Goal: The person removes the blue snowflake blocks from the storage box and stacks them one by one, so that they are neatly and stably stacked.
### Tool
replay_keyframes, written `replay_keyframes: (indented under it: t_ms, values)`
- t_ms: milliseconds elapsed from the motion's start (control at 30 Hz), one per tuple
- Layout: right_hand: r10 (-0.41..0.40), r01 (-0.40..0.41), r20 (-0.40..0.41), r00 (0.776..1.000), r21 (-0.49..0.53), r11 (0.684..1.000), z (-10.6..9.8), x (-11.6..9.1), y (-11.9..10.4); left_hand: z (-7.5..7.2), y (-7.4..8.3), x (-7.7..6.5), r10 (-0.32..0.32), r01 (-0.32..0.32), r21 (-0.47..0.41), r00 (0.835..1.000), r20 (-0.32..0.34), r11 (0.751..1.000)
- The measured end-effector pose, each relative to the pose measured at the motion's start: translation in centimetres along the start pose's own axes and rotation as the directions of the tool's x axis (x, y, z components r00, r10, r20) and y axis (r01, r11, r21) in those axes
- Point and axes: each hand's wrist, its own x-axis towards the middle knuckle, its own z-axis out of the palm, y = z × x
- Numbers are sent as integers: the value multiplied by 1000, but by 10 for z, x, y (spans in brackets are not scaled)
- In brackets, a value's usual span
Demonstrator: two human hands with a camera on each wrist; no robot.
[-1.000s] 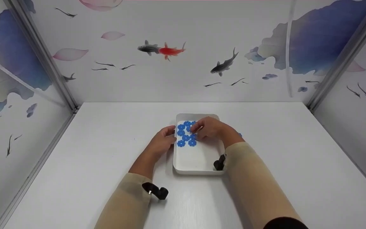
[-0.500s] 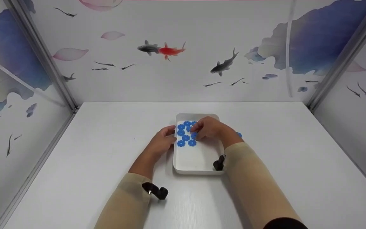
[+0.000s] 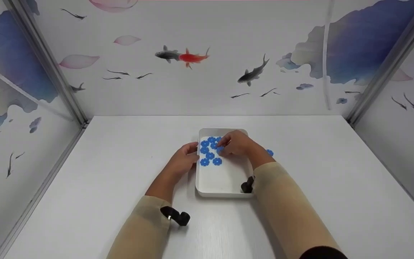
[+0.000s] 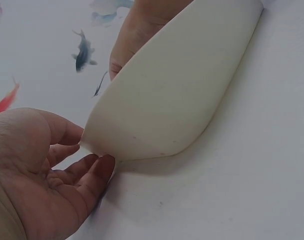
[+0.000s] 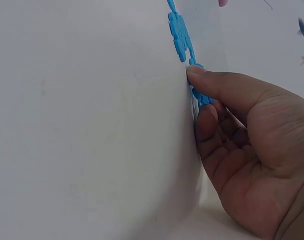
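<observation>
A white rectangular tray (image 3: pixel 225 180) lies on the table, with several blue flower-shaped pieces (image 3: pixel 205 162) in its far left part. At the tray's left side, my left hand (image 3: pixel 184 157) grips the edge with thumb and fingers; the left wrist view shows the fingertips at the tray wall (image 4: pixel 161 95). My right hand (image 3: pixel 236 144) reaches into the tray. Between its thumb and fingers it pinches one blue flower-shaped piece (image 3: pixel 220 149), partly covered by the fingers. In the right wrist view, another blue piece (image 5: pixel 179 35) stands just beyond the thumb.
Another blue flower-shaped piece (image 3: pixel 270 153) lies on the table (image 3: pixel 307 172) to the right of the tray, partly behind the right forearm. White panels (image 3: pixel 207 93) printed with fish and petals enclose the table at the back and sides.
My right hand has shifted slightly up and away, and the blue piece at its fingers has moved up from the near row. The left hand and the tray have stayed put.
</observation>
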Motion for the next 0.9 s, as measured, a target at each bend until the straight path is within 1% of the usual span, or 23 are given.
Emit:
replay_keyframes:
  t_ms: [67,133,233,300,367,467,600,767,900]
  values:
    - [1,-1,-14,1000,30,1000,0,1,2,1,0,0,-12,12,4,1000,-2,1000]
    - [7,-4,-26,1000,86,996,-2,1,3,1,0,0,-18,18,8,1000,-3,1000]
    - [15,-6,-41,999,222,975,-5,2,4,1,1,1,-19,19,16,1000,-5,1000]
    - [18,-1,-50,999,322,947,-8,2,3,1,1,0,-14,15,22,1000,-5,1000]
    - [14,13,-62,998,417,909,-12,1,2,1,1,0,-12,12,22,1000,-4,1000]
    - [9,32,-78,997,515,857,-20,-3,0,0,1,0,-16,16,27,1000,-8,1000]
    - [11,40,-83,996,588,808,-30,-14,-4,-1,1,-1,-21,22,49,1000,-20,999]
    - [1,60,-99,995,612,788,-37,-32,-1,-2,3,-2,-46,50,88,998,-46,995]
    - [22,54,-115,993,625,779,-42,-44,8,-2,5,-1,-67,73,106,996,-53,992]
